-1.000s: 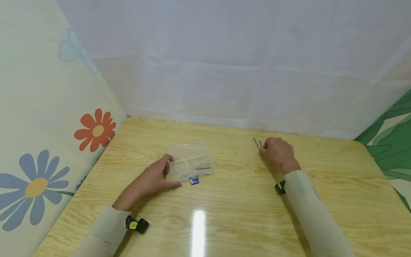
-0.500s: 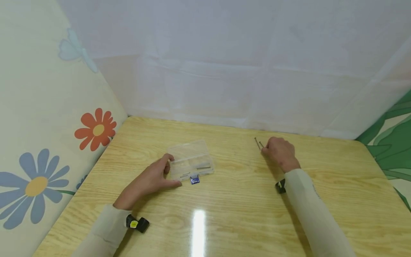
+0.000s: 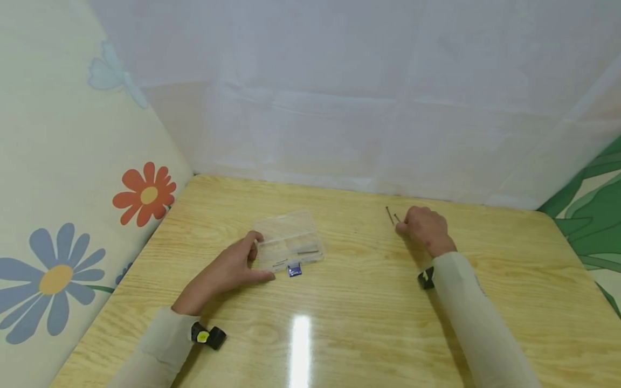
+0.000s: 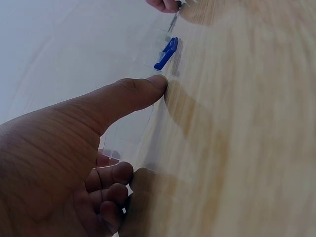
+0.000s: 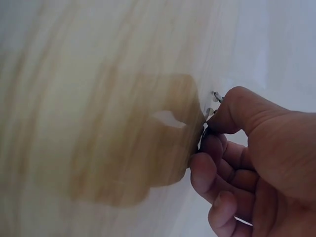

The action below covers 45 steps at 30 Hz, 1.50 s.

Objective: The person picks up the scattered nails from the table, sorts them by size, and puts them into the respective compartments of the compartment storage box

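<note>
A clear plastic box [image 3: 290, 242] with its lid raised lies left of the middle of the table. Several thin metal pieces [image 3: 308, 252] lie in its compartments, and a blue latch [image 3: 294, 269] is at its front edge. My left hand [image 3: 236, 267] holds the box by its left side, thumb at the front edge and fingers curled at the side. To the right, my right hand [image 3: 424, 229] pinches thin dark screws [image 3: 390, 215] between thumb and fingers. Two of them stick out toward the upper left. In the right wrist view, most of the screws [image 5: 216, 95] are hidden by the fingers.
The wooden table [image 3: 349, 312] runs up to a white cloth backdrop [image 3: 310, 108]. A flower-print cloth [image 3: 53, 161] borders the left side, and a green leaf print [image 3: 594, 215] stands at the right. A light's reflection [image 3: 299, 345] shows on the tabletop.
My right hand has shifted very slightly to the right, and the screws in it have turned a little. The left hand and the box stay in place.
</note>
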Motion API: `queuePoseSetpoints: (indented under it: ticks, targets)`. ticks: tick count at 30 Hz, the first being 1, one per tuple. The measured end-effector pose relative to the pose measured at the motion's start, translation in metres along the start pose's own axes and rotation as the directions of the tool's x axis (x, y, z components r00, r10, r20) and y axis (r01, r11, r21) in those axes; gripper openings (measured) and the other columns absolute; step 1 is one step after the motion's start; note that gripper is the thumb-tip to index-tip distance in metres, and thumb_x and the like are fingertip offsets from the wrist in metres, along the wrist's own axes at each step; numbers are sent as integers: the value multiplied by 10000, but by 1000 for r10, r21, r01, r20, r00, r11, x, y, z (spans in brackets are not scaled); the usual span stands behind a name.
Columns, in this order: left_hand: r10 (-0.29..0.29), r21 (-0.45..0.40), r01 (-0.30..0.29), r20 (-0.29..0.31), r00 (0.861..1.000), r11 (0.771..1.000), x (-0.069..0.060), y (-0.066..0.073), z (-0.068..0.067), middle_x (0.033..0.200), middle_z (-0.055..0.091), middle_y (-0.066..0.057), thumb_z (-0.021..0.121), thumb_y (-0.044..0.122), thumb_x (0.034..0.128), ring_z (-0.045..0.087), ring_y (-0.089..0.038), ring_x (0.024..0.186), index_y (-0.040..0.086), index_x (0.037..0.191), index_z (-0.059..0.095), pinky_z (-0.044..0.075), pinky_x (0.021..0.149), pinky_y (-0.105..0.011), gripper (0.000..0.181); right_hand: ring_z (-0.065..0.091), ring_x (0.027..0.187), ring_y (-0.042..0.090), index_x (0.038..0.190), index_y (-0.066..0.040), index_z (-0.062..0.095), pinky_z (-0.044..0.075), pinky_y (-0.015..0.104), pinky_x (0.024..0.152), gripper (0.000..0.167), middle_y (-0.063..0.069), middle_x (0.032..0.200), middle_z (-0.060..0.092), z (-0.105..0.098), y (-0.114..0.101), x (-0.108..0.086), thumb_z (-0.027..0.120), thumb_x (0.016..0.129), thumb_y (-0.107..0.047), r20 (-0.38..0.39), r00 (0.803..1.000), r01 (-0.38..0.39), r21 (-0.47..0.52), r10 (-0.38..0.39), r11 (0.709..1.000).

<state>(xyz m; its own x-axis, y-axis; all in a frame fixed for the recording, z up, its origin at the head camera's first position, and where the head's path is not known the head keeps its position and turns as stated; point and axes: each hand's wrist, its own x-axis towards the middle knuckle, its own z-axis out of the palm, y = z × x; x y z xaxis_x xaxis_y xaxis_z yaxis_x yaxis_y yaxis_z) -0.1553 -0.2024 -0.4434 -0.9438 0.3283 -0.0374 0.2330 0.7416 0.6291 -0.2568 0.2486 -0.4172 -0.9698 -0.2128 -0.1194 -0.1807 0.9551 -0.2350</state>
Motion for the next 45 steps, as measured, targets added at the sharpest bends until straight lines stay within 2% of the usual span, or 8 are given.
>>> queuePoseSetpoints:
  ticks: [9, 15, 18, 21, 25, 37, 41, 45]
  targets:
    - [6, 1, -6, 9, 1000, 1000, -1, 0, 1, 870, 478, -48, 906, 402, 781, 437, -173, 722, 10, 1340, 442, 375, 635, -333, 825, 349, 509, 141, 526, -165, 439, 284, 298, 480, 446, -36, 524, 371, 1, 0, -5, 630, 924, -226, -28, 999, 46, 13, -46, 999]
    - [4, -2, -4, 7, 1000, 1000, -1, 1, 1, 866, 475, -50, 908, 400, 779, 437, -175, 723, 10, 1337, 446, 374, 634, -334, 823, 311, 544, 133, 579, -163, 442, 291, 314, 522, 367, -42, 548, 344, -1, -16, -7, 639, 889, -168, -99, 984, 145, -12, -146, 989]
    - [4, -3, -4, 7, 1000, 1000, -1, -1, 1, 870, 474, -50, 908, 409, 778, 438, -175, 726, 15, 1337, 446, 375, 636, -335, 825, 371, 553, 132, 667, -127, 574, 347, 318, 537, 213, -45, 586, 453, -1, -29, -7, 647, 867, -136, -120, 970, 210, -23, -211, 977]
    - [5, 0, -5, 7, 1000, 1000, -1, -2, 1, 871, 472, -49, 907, 415, 778, 438, -174, 727, 19, 1333, 446, 376, 638, -333, 823, 500, 604, 145, 814, -112, 687, 454, 354, 584, 72, -30, 704, 611, 0, -46, -6, 662, 875, -142, -102, 960, 259, -24, -260, 965]
    - [3, 2, -3, 7, 1000, 1000, -2, -2, -1, 866, 471, -50, 908, 413, 776, 437, -175, 724, 18, 1330, 448, 375, 636, -335, 822, 549, 662, 149, 848, -129, 686, 488, 375, 627, 48, -35, 776, 643, 2, -71, -3, 674, 882, -161, -65, 938, 342, -14, -342, 940]
    - [5, -11, -5, 7, 1000, 1000, -3, -1, 0, 858, 465, -52, 908, 418, 773, 431, -172, 714, 18, 1327, 450, 369, 627, -330, 822, 480, 647, 110, 793, -152, 600, 425, 292, 609, 111, -52, 711, 534, 8, -132, 7, 657, 865, -90, -18, 834, 552, 6, -552, 834]
    - [15, -6, -15, 8, 1000, 1000, -2, -1, 1, 861, 468, -49, 905, 426, 776, 431, -170, 714, 18, 1324, 452, 368, 626, -328, 820, 488, 656, 106, 788, -157, 596, 439, 285, 613, 124, -58, 719, 533, 12, -146, 10, 670, 864, -92, -3, 818, 576, 5, -576, 818]
    - [13, -3, -13, 8, 1000, 1000, -2, -1, 2, 861, 470, -49, 909, 428, 771, 434, -172, 716, 20, 1322, 455, 369, 625, -329, 822, 503, 667, 100, 806, -164, 610, 449, 275, 629, 123, -65, 738, 554, 16, -158, 11, 683, 890, -112, 28, 816, 578, 10, -578, 816]
